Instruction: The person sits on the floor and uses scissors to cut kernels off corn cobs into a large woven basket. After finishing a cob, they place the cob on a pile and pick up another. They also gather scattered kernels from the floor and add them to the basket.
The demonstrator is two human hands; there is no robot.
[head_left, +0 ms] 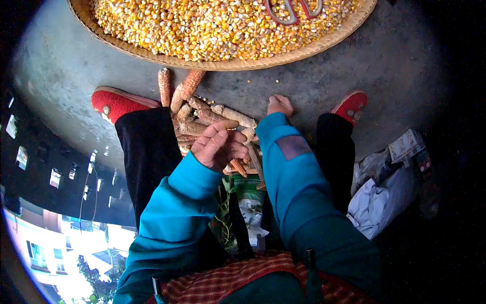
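My left hand (220,146) hovers over a pile of bare corn cobs (207,115), its fingers loosely bent and spread apart. Nothing clear shows between them. To its right, my right hand (280,105) reaches low near the grey floor beside the pile's right end. Its fingers are foreshortened and mostly hidden, so what they hold, if anything, cannot be made out. Ahead of both hands lies a wide round woven basket (202,65) filled with loose yellow corn kernels (202,30). A red-and-grey looped tool (286,12) rests on the kernels.
My red slippers (124,103) flank the cobs. Between my legs stands a green container (246,185) with white wrapping, beside leafy stems (226,213). White plastic bags (377,205) lie at the right. A few kernels are scattered on the concrete floor (405,76).
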